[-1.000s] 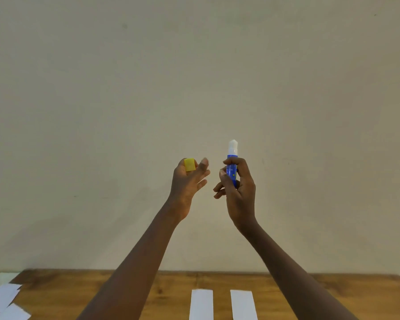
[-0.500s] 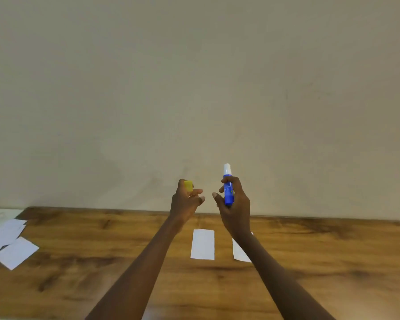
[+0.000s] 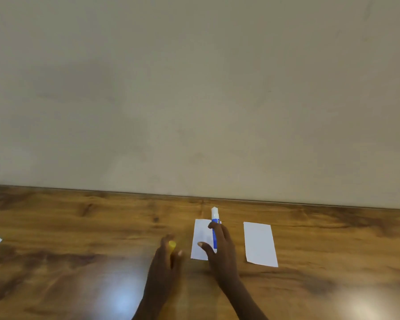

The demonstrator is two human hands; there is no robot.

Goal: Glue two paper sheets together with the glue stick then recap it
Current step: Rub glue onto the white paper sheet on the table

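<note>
Wooden table (image 3: 79, 227): uncapped glue stick (image 3: 214, 227) in right hand (image 3: 219, 248).

bare table (image 3: 83, 232) left of both sheets (image 3: 260, 243).

Light is dim and warm, even across the beige wall (image 3: 194, 88), w/ faint soft shading at its lower left. Two glare patches on the glossy wood counter (image 3: 56, 227): a bluish-white one at bottom centre, a paler one at bottom right, so light comes from overhead. Whole frame is soft, low detail. Left hand (image 3: 165, 262) is smeared by motion blur, edges ghosted; right hand (image 3: 219, 248) a bit sharper. White paper (image 3: 260, 243) looks bright vs the dark wood. Wide-angle bend: counter's back edge tilts and curves toward the sides.
</note>
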